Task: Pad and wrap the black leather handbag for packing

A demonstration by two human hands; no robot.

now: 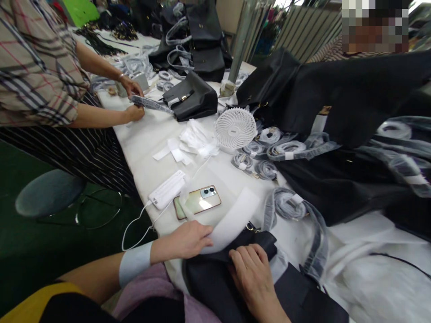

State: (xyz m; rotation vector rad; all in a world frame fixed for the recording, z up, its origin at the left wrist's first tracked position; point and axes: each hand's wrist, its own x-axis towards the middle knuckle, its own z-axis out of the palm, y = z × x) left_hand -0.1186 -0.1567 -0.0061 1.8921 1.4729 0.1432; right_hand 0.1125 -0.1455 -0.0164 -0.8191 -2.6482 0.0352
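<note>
My left hand [188, 240] is closed, pinching the end of a white foam strip [234, 218] between thumb and fingers. The strip curves up and to the right over a black handbag [210, 285] in front of me. On this handbag lies my right hand [252, 271], its fingers curled over the dark upper edge and gripping it; the fingertips are partly hidden. Brass-coloured hardware [249, 226] shows just beyond the right hand. A phone [202, 202] lies face down on the table, close to the left hand.
A white power strip [168, 188], paper strips [195, 139] and a small white fan [235, 128] are on the table [141, 157]. Wrapped straps [289, 202] and black bags [336, 98] crowd the right. Across the left side, a co-worker's hands [134, 105] hold a wrapped strap.
</note>
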